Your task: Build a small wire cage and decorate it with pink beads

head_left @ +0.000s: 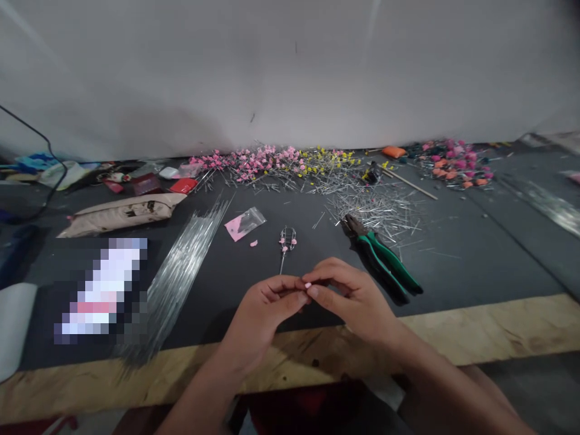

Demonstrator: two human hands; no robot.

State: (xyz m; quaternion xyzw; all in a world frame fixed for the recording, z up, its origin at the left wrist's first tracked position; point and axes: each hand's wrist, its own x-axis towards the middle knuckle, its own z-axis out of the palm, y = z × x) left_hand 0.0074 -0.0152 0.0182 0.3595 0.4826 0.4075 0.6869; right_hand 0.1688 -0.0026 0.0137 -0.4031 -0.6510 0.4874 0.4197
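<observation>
A tiny pink piece (308, 285) is pinched between the fingertips of both hands, above the front of the dark table. My left hand (276, 302) has its thumb and fingers pressed together at the piece's left side. From the right, my right hand (347, 290) closes its thumb and index finger on it. Just beyond the fingers lies a small wire piece (287, 240) with pink blobs on it and a stem pointing toward me. A clear bag (245, 224) with pink material lies behind and to the left, and a pink scrap (254, 243) sits near it.
Green-handled pliers (389, 263) lie right of my hands, by loose wire pins (376, 211). Long wires (185, 266) and a pixelated object (104, 287) are at left. Pink-tipped wires (267, 162), yellow-tipped wires (330, 163) and a beige pouch (124, 214) lie farther back.
</observation>
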